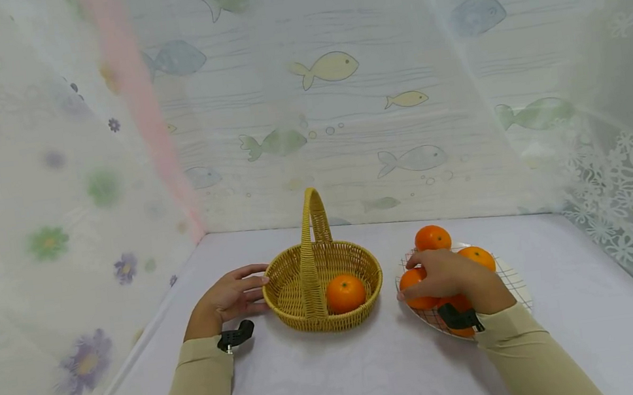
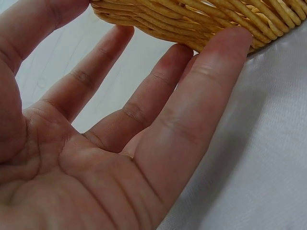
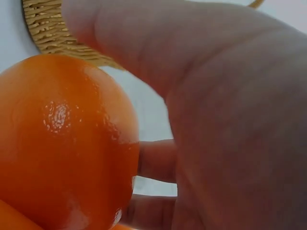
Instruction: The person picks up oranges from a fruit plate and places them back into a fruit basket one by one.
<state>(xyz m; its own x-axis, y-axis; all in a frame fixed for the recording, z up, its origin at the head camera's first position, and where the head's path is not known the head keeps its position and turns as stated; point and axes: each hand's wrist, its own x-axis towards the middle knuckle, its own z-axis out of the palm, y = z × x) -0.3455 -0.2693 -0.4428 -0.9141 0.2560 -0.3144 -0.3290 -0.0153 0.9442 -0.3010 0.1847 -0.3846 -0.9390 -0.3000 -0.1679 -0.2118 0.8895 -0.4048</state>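
Note:
A woven wicker basket (image 1: 295,315) with a tall handle stands in the middle of the table, one orange (image 1: 345,293) lying in its right side. My left hand (image 1: 237,295) is at the basket's left side, fingers fairly straight, their tips touching the wicker wall (image 2: 158,24) in the left wrist view. On the right, my right hand (image 1: 447,273) reaches over a plate and holds an orange (image 3: 62,143) at its left edge. In the right wrist view the thumb passes above that orange and the fingers go behind it, partly hidden.
The white plate (image 1: 513,282) with a dark grid pattern carries several more oranges, including one at the back (image 1: 432,238) and one at the right (image 1: 476,259). A white cloth (image 1: 327,380) covers the table. Printed curtains (image 1: 343,122) hang behind and at both sides.

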